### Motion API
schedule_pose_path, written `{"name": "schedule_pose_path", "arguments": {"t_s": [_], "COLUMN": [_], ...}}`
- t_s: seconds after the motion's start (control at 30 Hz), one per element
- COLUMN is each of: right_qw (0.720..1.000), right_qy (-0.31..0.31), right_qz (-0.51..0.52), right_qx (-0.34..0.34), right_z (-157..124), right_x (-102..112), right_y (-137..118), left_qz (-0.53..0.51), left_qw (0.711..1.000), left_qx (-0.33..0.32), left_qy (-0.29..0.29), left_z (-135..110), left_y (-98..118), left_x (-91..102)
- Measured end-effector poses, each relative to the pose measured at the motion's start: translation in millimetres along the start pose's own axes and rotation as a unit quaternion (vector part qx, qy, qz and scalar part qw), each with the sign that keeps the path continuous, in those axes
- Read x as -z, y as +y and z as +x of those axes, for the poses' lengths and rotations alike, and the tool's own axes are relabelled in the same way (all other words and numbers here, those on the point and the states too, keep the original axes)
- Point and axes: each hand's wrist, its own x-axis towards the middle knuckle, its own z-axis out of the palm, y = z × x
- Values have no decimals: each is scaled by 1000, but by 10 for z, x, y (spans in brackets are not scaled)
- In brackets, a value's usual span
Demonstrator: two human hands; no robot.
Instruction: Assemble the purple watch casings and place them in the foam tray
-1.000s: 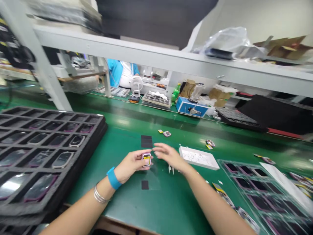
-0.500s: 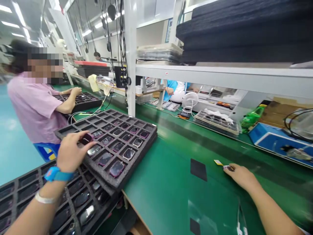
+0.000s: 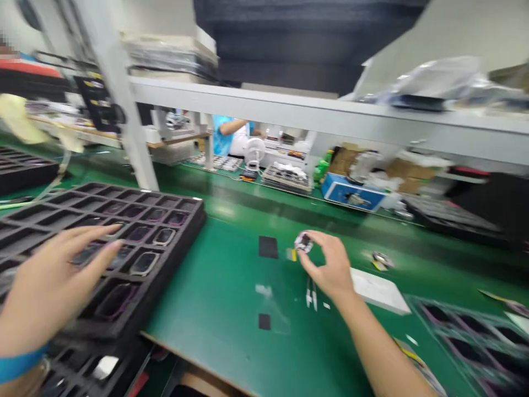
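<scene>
My left hand (image 3: 53, 281) is over a black foam tray (image 3: 173, 264) at the left, thumb and fingers apart, with nothing seen between them. Watch cases with dark faces lie in the tray's compartments; a silver-rimmed one (image 3: 144, 263) and a purple-rimmed one (image 3: 118, 300) are close to that hand. Above the green work surface, my right hand (image 3: 330, 264) pinches a small round watch part (image 3: 303, 241) between thumb and index finger. A yellow-and-white tab (image 3: 291, 254) hangs at the part's lower left. Below the right hand lie tweezers (image 3: 311, 295), partly blurred.
A black square pad (image 3: 268, 247) and a smaller one (image 3: 264, 321) lie on the green table (image 3: 215, 309). Right of my forearm are a white box (image 3: 380, 290), a loose part with a yellow tab (image 3: 381, 260) and a clear tray (image 3: 427, 325). A grey shelf (image 3: 289, 107) spans above.
My left hand has let go of the purple watch case it pinched over the tray. My right hand has lifted, still holding its part. The view has turned right.
</scene>
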Motion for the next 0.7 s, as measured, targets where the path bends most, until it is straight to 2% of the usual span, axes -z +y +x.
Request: {"name": "schedule_pose_path", "arguments": {"t_s": [0.03,0.07,0.1,0.13,0.17,0.23,0.27,0.33,0.4,0.5,0.6,0.7], "right_qw": [999,997,995,992,989,985,983,980,974,966,954,938], "right_qy": [-7,-19,-31,-44,-53,-61,-60,-68,-81,-69,-51,-54], "right_qz": [36,67,94,116,135,162,172,188,207,223,235,268], "right_qx": [9,11,13,19,21,12,2,-22,-46,-109,-182,-212], "right_z": [-62,-127,-193,-258,-321,-426,-466,-515,-526,-503,-487,-503], "right_x": [61,103,126,133,127,91,69,35,26,44,49,21], "right_y": [-137,-256,-352,-425,-473,-510,-510,-501,-509,-558,-600,-615], "left_qz": [-12,-84,-167,-237,-300,-404,-444,-503,-535,-545,-549,-564], "left_qw": [998,987,954,910,855,738,687,620,597,606,614,616], "left_qx": [2,-9,-18,-24,-23,-3,18,72,130,187,193,168], "left_qy": [-56,-135,-249,-338,-422,-541,-574,-598,-583,-548,-533,-523], "left_z": [-25,-55,-90,-127,-168,-253,-295,-369,-424,-462,-470,-484], "left_y": [297,587,853,1082,1266,1487,1529,1514,1434,1336,1336,1376], "left_x": [-218,-453,-700,-951,-1199,-1643,-1822,-2070,-2176,-2174,-2130,-2114]}}
